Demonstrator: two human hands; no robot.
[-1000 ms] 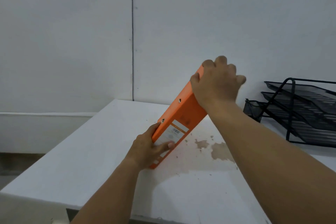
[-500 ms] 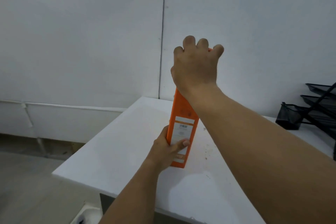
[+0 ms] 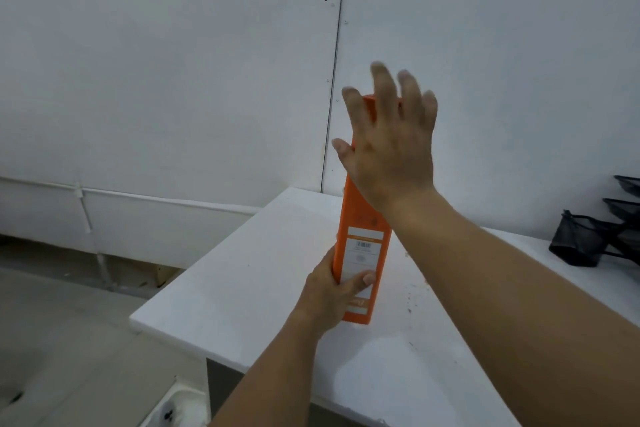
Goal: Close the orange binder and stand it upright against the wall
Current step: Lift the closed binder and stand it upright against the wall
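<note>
The right hand (image 3: 388,149) was open, its fingers (image 3: 382,83) spread and motion-blurred in front of the upper part of the orange binder (image 3: 363,218). Whether the palm or thumb touched the binder could not be determined, because the back of the hand covered that area. The hand hid most of the binder's top edge; only the top left corner showed beside the index finger.

The left hand (image 3: 329,291) gripped the binder low on its left edge, the thumb pressed across the white spine label (image 3: 362,255) and the other fingers hidden behind the cover. The label text was too small to read.

The binder was closed and stood upright on its bottom end on the white table (image 3: 242,288), spine facing the camera. It stood near the table's left edge and toward the wall (image 3: 173,80). Contact between the binder and the wall could not be confirmed, since the binder's far side was out of sight.

At the far right, a black mesh paper tray (image 3: 588,239) stood on the table, cut off by the frame edge. Both forearms ran out of frame at the bottom.
</note>
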